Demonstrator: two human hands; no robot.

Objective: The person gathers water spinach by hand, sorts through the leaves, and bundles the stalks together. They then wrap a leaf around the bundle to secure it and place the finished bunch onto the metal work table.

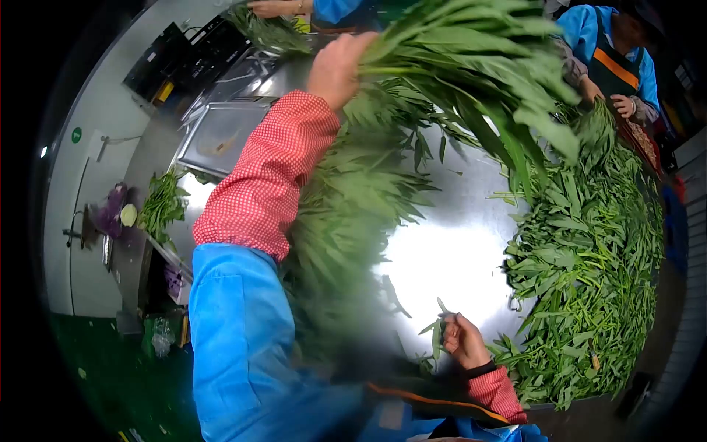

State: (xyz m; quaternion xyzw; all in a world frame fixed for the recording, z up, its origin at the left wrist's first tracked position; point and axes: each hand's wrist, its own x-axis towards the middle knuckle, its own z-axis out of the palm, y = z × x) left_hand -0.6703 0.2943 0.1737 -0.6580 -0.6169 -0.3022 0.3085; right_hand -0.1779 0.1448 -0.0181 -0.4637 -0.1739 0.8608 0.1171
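My left hand [342,70] is raised at the top centre, its fingers closed round the stems of a large leafy bunch [471,74], which fans out to the right, partly blurred. Low on the right, near my body, my right hand [464,342] pinches a small leafy sprig [437,333] above the shiny metal table [449,258]. Under and beside my left sleeve lies a blurred heap of greens [339,214]. A big pile of leafy stems [589,272] covers the table's right side.
A metal tray [223,138] stands at the upper left. Some greens [163,202] and a purple bag [110,211] are at the left. A co-worker [615,59] at the upper right touches the pile's far end. Another person's hand [276,8] is at the top by more greens.
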